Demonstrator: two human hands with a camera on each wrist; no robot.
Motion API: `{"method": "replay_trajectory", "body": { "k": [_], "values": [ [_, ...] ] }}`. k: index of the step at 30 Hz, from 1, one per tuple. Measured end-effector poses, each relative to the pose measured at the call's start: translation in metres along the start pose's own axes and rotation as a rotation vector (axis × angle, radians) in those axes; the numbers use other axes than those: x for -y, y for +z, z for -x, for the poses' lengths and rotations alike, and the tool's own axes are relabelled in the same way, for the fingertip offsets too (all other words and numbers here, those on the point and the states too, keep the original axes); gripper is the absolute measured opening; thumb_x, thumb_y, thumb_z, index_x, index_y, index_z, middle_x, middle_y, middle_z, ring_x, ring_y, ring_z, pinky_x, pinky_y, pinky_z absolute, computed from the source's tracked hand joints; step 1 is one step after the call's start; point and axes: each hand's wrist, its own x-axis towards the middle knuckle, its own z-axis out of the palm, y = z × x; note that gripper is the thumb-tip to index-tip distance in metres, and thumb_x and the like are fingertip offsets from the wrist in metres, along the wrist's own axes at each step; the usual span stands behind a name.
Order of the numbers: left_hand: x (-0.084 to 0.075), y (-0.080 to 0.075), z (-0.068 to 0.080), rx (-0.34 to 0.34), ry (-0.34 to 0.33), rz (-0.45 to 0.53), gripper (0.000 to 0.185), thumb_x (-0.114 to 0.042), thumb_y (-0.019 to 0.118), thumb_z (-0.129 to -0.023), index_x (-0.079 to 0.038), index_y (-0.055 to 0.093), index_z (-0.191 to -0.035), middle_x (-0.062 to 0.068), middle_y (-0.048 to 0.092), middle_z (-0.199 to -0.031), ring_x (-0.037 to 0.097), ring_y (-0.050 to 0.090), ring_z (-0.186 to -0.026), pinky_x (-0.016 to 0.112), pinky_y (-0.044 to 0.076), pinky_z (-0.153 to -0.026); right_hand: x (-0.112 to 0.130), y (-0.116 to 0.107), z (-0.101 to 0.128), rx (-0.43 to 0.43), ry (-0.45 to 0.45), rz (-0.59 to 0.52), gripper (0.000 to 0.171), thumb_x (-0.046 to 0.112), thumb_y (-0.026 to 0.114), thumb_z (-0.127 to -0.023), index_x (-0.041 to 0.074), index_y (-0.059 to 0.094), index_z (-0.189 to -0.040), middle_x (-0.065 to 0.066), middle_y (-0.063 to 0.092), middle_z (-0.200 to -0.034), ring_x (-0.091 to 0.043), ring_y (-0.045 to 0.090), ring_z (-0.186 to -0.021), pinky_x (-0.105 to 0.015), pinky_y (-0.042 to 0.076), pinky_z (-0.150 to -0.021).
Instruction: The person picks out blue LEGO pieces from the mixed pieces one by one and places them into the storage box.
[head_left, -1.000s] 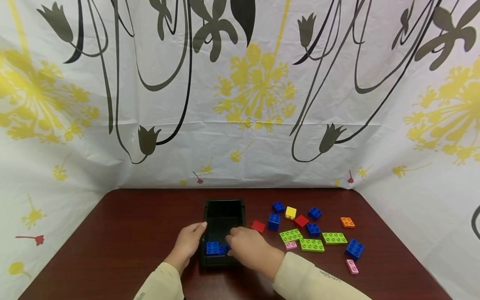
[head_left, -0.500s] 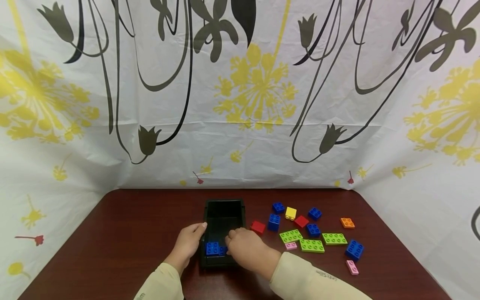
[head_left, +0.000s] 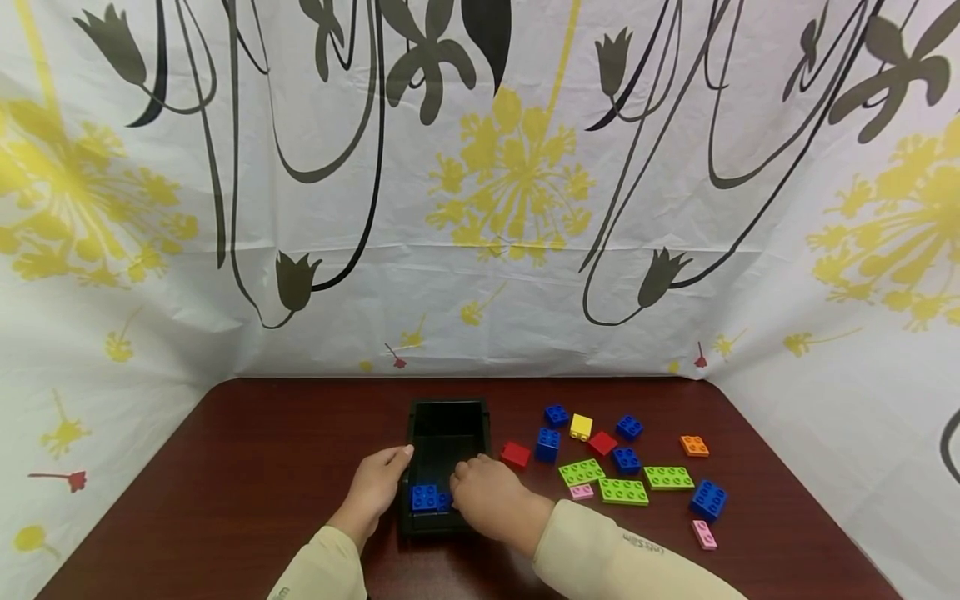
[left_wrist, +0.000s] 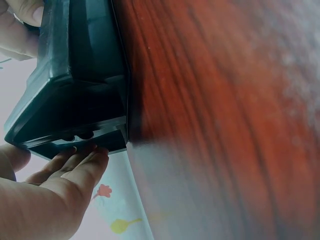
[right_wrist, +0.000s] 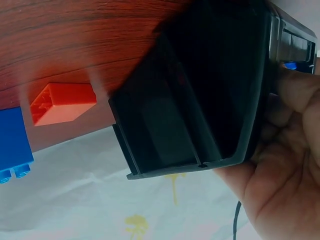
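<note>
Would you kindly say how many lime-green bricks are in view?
3, all on the table: the leftmost green brick, behind a small pink brick; the middle one, nearest the person; the rightmost, left of a large blue brick. The right hand may hide others.

A black rectangular plastic bin (head_left: 435, 454) between two hands on a brown wooden table (head_left: 285, 467)
The left hand (head_left: 373, 486) is at the bin's left wall, the right hand (head_left: 491, 500) over its right front; a blue square plastic brick (head_left: 424, 497) lies inside, front left, a second blue plastic brick (head_left: 444, 502) just right of it; outside, right of the bin, sits a red plastic brick (head_left: 515, 455), with a yellow plastic brick (head_left: 581, 427) farther right and back; at far right, an orange plastic brick (head_left: 694, 446) lies behind a pink rectangular plastic brick (head_left: 705, 534).
</note>
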Motion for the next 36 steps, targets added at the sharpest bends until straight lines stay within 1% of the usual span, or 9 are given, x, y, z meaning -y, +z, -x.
{"method": "replay_trajectory", "body": {
  "k": [6, 12, 19, 25, 30, 36],
  "values": [
    [-0.0009, 0.0004, 0.0004, -0.003, 0.005, -0.006, 0.056, -0.038, 0.043, -0.103, 0.006, 0.049, -0.136, 0.028, 0.048, -0.139, 0.046, 0.043, -0.129, 0.060, 0.040, -0.101, -0.0007, -0.0014, -0.0042, 0.060, 0.012, -0.018, 0.029, 0.038, 0.061, -0.094, 0.018, 0.072, -0.112, 0.004, 0.066, -0.103, -0.010, 0.062, -0.098, -0.027, 0.049, -0.095],
    [-0.0003, 0.0004, 0.0007, -0.004, 0.006, 0.007, 0.055, -0.037, 0.043, -0.103, 0.006, 0.049, -0.136, 0.028, 0.048, -0.139, 0.046, 0.043, -0.129, 0.059, 0.040, -0.101, -0.0018, -0.0038, -0.0041, 0.081, 0.017, -0.063, 0.029, 0.040, 0.060, -0.095, 0.019, 0.072, -0.112, 0.004, 0.067, -0.103, -0.010, 0.062, -0.098, -0.028, 0.049, -0.096],
    [0.0000, 0.0018, -0.0001, -0.005, 0.001, 0.000, 0.057, -0.039, 0.043, -0.103, 0.007, 0.049, -0.136, 0.028, 0.048, -0.139, 0.047, 0.043, -0.128, 0.060, 0.040, -0.100, -0.0021, -0.0042, -0.0037, 0.050, 0.011, -0.096, 0.029, 0.041, 0.059, -0.095, 0.020, 0.074, -0.106, 0.005, 0.068, -0.096, -0.010, 0.063, -0.094, -0.030, 0.050, -0.095],
    [-0.0003, 0.0028, -0.0005, -0.009, -0.001, -0.010, 0.058, -0.040, 0.043, -0.103, 0.007, 0.049, -0.136, 0.029, 0.048, -0.138, 0.047, 0.043, -0.128, 0.060, 0.040, -0.100, -0.0031, -0.0029, -0.0032, 0.036, 0.019, -0.114, 0.027, 0.039, 0.060, -0.094, 0.019, 0.074, -0.105, 0.004, 0.068, -0.098, -0.011, 0.063, -0.094, -0.030, 0.050, -0.094],
    [-0.0005, 0.0033, -0.0005, -0.013, -0.003, -0.013, 0.058, -0.040, 0.043, -0.103, 0.007, 0.049, -0.136, 0.029, 0.047, -0.138, 0.048, 0.043, -0.128, 0.060, 0.040, -0.100, -0.0047, -0.0003, -0.0001, -0.013, 0.000, -0.111, 0.024, 0.038, 0.061, -0.094, 0.019, 0.074, -0.102, 0.005, 0.067, -0.094, -0.010, 0.062, -0.091, -0.029, 0.051, -0.092],
    [-0.0009, 0.0031, 0.0000, -0.010, -0.009, -0.011, 0.058, -0.040, 0.043, -0.103, 0.007, 0.048, -0.137, 0.029, 0.047, -0.139, 0.047, 0.043, -0.128, 0.060, 0.039, -0.100, -0.0056, 0.0016, 0.0034, -0.066, -0.017, -0.111, 0.023, 0.038, 0.062, -0.094, 0.019, 0.073, -0.102, 0.005, 0.065, -0.092, -0.009, 0.061, -0.089, -0.027, 0.052, -0.089]
  ]
}}
